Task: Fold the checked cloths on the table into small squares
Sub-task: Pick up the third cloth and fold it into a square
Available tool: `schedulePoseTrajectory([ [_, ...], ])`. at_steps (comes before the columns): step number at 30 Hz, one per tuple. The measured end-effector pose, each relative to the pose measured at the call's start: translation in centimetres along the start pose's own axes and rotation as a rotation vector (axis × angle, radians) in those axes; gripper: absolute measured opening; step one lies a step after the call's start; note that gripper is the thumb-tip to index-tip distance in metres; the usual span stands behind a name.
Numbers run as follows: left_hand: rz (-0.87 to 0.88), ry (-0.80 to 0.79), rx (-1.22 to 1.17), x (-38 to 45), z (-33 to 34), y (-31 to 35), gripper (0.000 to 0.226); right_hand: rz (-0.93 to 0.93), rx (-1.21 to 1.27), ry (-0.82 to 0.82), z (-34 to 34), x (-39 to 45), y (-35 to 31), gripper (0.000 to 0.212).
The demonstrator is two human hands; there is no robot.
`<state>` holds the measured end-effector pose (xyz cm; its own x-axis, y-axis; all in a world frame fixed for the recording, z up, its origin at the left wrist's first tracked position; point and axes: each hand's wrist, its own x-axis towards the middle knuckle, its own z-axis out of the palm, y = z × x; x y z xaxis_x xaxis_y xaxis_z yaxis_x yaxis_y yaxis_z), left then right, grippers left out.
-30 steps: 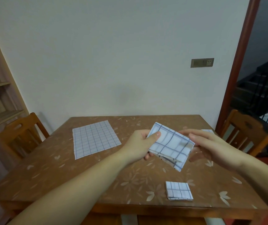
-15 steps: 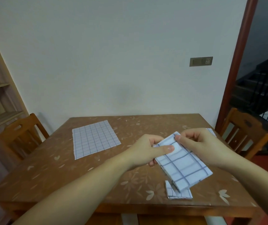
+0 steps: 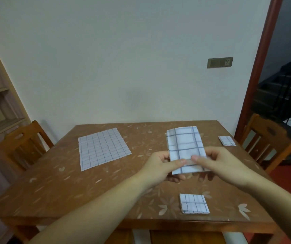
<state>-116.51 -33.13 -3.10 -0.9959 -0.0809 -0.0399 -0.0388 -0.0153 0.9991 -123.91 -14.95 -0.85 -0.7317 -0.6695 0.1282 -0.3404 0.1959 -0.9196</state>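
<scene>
Hands: both raised over the table's right half, meeting at the near end of one folded strip.
Left hand [image 3: 160, 167]: pinches the strip's near left corner, thumb on top, fingers curled beneath.
Right hand [image 3: 218, 164]: pinches the near edge just beside the left thumb, thumb on top, other fingers under the cloth.
Held cloth [image 3: 185, 147]: white with dark blue checks, folded into a long rectangle, pointing away toward 12 o'clock, lifted above the table.
Open cloth [image 3: 102, 147]: lies flat and unfolded on the table at 10 o'clock from the hands, well apart.
Folded squares: one [image 3: 194, 203] near the front edge at 6 o'clock; a smaller-looking one [image 3: 226, 140] by the right edge at 2 o'clock.
Table [image 3: 53, 191]: brown wood with pale leaf marks.
Chairs: one at 9 o'clock [image 3: 21, 143], one at 3 o'clock [image 3: 268, 140].
</scene>
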Motion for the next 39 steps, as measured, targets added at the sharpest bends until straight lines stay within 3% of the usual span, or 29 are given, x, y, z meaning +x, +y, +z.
schedulePoseTrajectory([
  [4, -0.022, 0.105, -0.030, 1.1, -0.6, -1.0, 0.021, 0.122, 0.033, -0.238, -0.7, 0.1, 1.8, 0.012],
  [7, -0.042, 0.159, -0.004, 1.6, -1.7, -1.6, 0.011, 0.217, -0.018, -0.389, -1.3, 0.1, 2.5, 0.025],
  [9, -0.079, 0.173, 0.031, 1.5, -2.4, -1.8, 0.011, 0.240, 0.036, -0.269, -1.0, 0.6, 3.4, 0.020],
  [11, -0.124, 0.179, 0.062, 1.2, -3.1, -2.1, 0.016, 0.283, 0.162, -0.039, -0.1, 1.5, 5.0, 0.033],
  [13, -0.159, 0.189, 0.072, 0.8, -4.0, -2.7, 0.018, 0.339, 0.296, 0.068, 1.6, 2.5, 6.1, 0.039],
  [18, -0.239, 0.324, 0.076, -0.8, -8.4, -5.4, 0.009, 0.447, 0.451, -0.040, 8.8, 4.9, 7.3, 0.024],
  [25, -0.503, 0.434, 0.109, -4.4, -18.5, -10.4, 0.017, 0.563, 0.406, -0.135, 19.2, 9.2, 7.9, 0.064],
  [28, -0.540, 0.423, 0.095, -5.4, -23.3, -12.2, 0.016, 0.582, 0.363, -0.113, 23.8, 11.7, 7.7, 0.072],
  [31, -0.517, 0.474, 0.171, -5.8, -28.3, -14.9, 0.008, 0.604, 0.328, -0.004, 29.1, 14.2, 8.3, 0.061],
  [36, -0.598, 0.478, 0.131, -5.7, -34.6, -21.1, 0.014, 0.655, 0.113, 0.151, 37.8, 17.5, 11.6, 0.014],
  [39, -0.674, 0.419, 0.108, -5.6, -37.0, -23.7, 0.026, 0.688, -0.006, 0.158, 41.2, 19.3, 13.8, 0.015],
])
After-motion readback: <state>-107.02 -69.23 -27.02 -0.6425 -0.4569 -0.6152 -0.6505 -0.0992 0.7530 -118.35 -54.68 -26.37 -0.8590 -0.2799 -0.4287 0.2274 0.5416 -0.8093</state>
